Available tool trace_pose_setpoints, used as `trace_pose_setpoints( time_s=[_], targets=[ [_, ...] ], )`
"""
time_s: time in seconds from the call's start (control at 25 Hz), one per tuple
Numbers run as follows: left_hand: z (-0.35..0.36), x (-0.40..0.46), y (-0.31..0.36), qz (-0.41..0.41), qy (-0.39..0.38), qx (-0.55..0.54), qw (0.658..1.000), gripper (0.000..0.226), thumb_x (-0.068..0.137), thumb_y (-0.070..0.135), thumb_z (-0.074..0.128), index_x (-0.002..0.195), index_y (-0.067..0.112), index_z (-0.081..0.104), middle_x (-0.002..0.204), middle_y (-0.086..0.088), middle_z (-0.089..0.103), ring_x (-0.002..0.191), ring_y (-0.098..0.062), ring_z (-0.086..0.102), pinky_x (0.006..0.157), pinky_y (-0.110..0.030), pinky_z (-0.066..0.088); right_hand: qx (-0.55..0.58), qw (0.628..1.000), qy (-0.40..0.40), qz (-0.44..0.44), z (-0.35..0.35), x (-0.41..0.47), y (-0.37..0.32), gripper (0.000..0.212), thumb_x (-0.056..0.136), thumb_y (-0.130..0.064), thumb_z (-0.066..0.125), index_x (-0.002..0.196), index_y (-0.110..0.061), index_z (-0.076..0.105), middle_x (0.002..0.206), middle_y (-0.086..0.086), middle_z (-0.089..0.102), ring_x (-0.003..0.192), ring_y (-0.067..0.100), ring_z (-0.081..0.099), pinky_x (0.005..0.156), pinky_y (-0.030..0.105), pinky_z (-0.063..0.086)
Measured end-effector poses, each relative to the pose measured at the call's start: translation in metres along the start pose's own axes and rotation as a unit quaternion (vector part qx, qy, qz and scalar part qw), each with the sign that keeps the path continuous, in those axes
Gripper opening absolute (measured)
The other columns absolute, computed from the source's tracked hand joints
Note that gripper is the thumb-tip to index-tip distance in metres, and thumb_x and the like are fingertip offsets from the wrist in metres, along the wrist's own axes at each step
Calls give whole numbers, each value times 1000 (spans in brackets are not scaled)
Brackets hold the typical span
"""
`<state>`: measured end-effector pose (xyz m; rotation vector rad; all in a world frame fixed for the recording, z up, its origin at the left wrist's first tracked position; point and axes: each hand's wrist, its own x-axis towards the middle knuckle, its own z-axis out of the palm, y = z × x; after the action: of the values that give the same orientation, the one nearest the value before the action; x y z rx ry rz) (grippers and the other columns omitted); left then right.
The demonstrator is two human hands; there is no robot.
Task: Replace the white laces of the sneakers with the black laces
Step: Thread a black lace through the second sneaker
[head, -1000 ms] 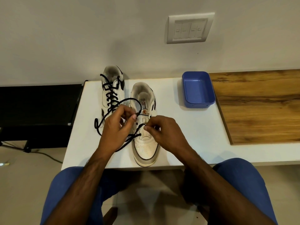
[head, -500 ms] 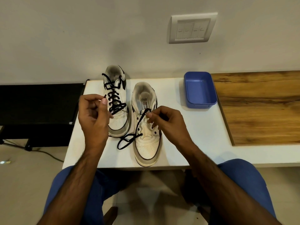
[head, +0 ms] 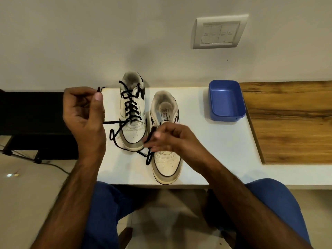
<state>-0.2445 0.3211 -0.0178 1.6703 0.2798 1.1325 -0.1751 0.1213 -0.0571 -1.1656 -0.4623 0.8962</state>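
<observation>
Two white sneakers stand side by side on the white table (head: 215, 155). The left sneaker (head: 133, 126) is laced with a black lace. The right sneaker (head: 167, 164), nearer to me, has a loose black lace (head: 115, 135) running through its lower eyelets and trailing across the table to the left. My left hand (head: 84, 115) is raised left of the shoes and pinches the tip of that lace between thumb and fingers. My right hand (head: 170, 139) hovers over the right sneaker's eyelets and pinches the lace's other strand. No white laces are in view.
A blue plastic tub (head: 226, 101) sits at the back right of the table, beside a wooden board (head: 291, 123). A black bench (head: 32, 112) lies left of the table. A wall switch plate (head: 220, 32) hangs above. My blue-trousered knees are under the table's front edge.
My left hand has pulled away up and to the left from the right sneaker, drawing the lace end out. My right hand has stayed over the eyelets, shifting slightly toward me.
</observation>
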Motion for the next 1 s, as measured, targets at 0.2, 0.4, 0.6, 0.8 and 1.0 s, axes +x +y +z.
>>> trace_pose_setpoints(
  time_s=[0.2, 0.4, 0.6, 0.8, 1.0],
  targets=[
    [-14, 1, 18, 56, -111, 95, 988, 8, 100, 3, 59, 103, 9, 55, 81, -12, 55, 64, -24, 55, 57, -28, 46, 1, 998, 58, 9, 19, 10, 16, 8, 99, -5, 60, 97, 1, 66, 111, 21, 73, 110, 30, 70, 101, 45, 54],
    [-23, 7, 26, 61, -124, 50, 989, 6, 97, 6, 58, 100, 8, 53, 76, -5, 55, 56, -25, 51, 51, -27, 42, -72, 995, 60, -21, 15, 64, -18, 7, 100, -5, 59, 95, -2, 63, 112, 21, 71, 105, 26, 72, 95, 38, 58],
    [-7, -16, 4, -93, -345, 136, 924, 14, 94, 12, 69, 92, 23, 62, 76, 3, 64, 67, -14, 64, 65, -28, 53, -374, 922, 89, -50, 3, 101, -35, 19, 92, -13, 67, 110, -11, 73, 98, -3, 75, 76, 6, 74, 82, 29, 60],
    [19, -49, -28, -58, -390, 219, 893, 8, 90, 26, 73, 92, 28, 66, 88, 20, 64, 83, -1, 59, 69, -27, 48, -379, 898, 223, 10, -40, 22, -9, 4, 89, -21, 73, 93, -23, 71, 86, -11, 71, 75, 4, 69, 74, 30, 60],
    [41, -68, -38, -27, -406, 266, 874, 14, 89, 27, 66, 89, 32, 53, 95, 22, 61, 78, 0, 60, 60, -24, 46, -423, 869, 228, 122, -36, -9, 22, 32, 80, -43, 80, 86, -20, 59, 82, -6, 64, 75, 9, 61, 63, 25, 50]
  ],
)
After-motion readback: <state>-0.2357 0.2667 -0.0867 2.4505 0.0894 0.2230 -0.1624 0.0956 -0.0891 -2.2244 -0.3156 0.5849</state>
